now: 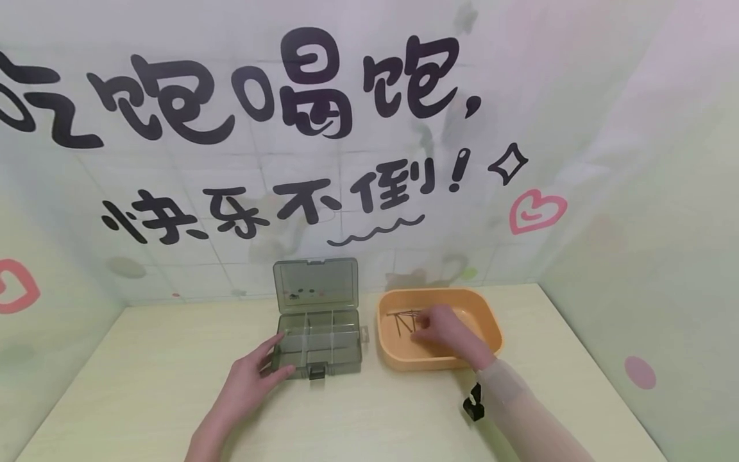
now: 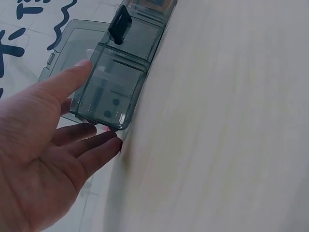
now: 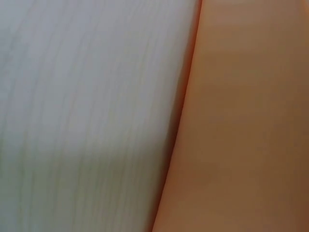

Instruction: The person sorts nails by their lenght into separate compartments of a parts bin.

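Thin, long, dark metal nails (image 1: 408,313) — maybe screws, too small to tell — lying loose in the left part of an orange plastic tray with round corners (image 1: 427,364). Just to the left of the fingertips of the right hand (image 1: 441,327), so much nearer to that one than to the left hand (image 1: 248,378). Not all pointing the same way: some lying side to side near the back, with ends close to the right fingers, and others slanting toward the front of the tray. Right fingers reaching down into the tray, right by the nails; can't tell about a pinch on one, and no help from the right wrist view, with only tray and table showing. To the left of the tray, a see-through grey plastic box with little rooms inside (image 1: 340,367), its flat grey lid (image 1: 316,282) standing up at the back. At the box's left end, the left hand — fingers spread and nearly straight, thumb resting against the front wall near the corner. Under tray and box, a pale, wood-look table (image 1: 392,417).
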Demonstrator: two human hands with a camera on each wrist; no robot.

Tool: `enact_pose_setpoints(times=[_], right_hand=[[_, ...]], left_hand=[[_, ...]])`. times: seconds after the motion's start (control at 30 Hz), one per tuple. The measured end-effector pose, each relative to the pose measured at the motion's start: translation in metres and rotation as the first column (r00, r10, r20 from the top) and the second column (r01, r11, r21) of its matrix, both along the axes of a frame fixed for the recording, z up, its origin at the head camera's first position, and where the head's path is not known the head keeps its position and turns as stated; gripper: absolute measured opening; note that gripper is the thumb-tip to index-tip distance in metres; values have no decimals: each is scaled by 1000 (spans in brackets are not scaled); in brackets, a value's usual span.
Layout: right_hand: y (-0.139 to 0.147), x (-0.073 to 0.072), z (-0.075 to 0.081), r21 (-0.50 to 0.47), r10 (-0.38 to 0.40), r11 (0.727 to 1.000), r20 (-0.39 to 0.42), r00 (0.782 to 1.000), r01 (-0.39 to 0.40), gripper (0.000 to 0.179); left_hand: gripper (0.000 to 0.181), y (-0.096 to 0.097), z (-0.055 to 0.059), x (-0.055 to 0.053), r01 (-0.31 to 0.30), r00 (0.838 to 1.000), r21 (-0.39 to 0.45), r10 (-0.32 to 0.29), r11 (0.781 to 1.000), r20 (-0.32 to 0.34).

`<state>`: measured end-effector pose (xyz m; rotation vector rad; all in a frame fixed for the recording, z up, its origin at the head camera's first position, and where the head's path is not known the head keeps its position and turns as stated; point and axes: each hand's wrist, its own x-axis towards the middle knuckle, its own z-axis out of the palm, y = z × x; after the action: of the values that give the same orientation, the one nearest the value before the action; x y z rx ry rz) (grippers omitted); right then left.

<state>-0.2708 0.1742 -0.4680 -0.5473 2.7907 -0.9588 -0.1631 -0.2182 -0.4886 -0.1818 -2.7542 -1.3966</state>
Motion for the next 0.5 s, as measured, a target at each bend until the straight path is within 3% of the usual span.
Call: enact_pose_setpoints(times=[0.13, 0.3, 0.4, 0.5], right_hand=[[-2, -3, -3, 18, 17, 1000, -34, 999, -16, 50], [-3, -6, -5, 29, 17, 999, -43, 999, -16, 47], [-2, -8, -6, 24, 9, 1000, -31, 999, -8, 33], [-1, -10, -7, 23, -14, 1000, -17, 1000, 14, 8]], left_hand=[[74, 1, 0, 0, -4, 1000, 9, 4, 1000, 13], [75, 1, 0, 0, -2, 1000, 7, 2, 1000, 18], [74, 1, 1, 0, -1, 1000, 5, 1, 1000, 18], [74, 0, 1, -1, 0, 1000, 6, 0, 1000, 16]])
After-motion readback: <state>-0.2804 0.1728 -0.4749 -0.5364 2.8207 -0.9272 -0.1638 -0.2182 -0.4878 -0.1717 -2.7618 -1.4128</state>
